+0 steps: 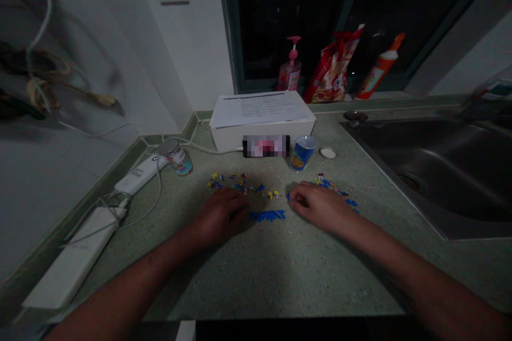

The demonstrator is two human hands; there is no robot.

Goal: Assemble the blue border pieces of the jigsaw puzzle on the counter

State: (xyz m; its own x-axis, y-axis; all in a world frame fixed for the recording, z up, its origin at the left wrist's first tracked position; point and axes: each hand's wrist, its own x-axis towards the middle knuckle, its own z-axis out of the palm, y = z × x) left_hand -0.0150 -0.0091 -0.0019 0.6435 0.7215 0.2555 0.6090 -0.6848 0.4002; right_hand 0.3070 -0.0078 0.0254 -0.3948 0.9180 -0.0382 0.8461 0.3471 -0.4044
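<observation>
A short strip of joined blue jigsaw puzzle pieces (267,216) lies on the counter between my hands. Just left of it rests my left hand (222,214), palm down, fingers loosely bent and thumb apart, with nothing visible in it. My right hand (316,203) is closed in a pinch right of the strip; a bit of blue puzzle piece (288,197) shows at its fingertips. Loose, mixed-colour puzzle pieces (242,184) lie beyond my left hand. Another group of puzzle pieces (330,185) is partly hidden behind my right hand and wrist.
A phone (266,146) leans on a white box (260,133), beside a blue can (302,153) and a round lid (327,153). Left are a lidded jar (178,159), cables and a power strip (76,256). A sink (452,170) is at right; bottles stand behind.
</observation>
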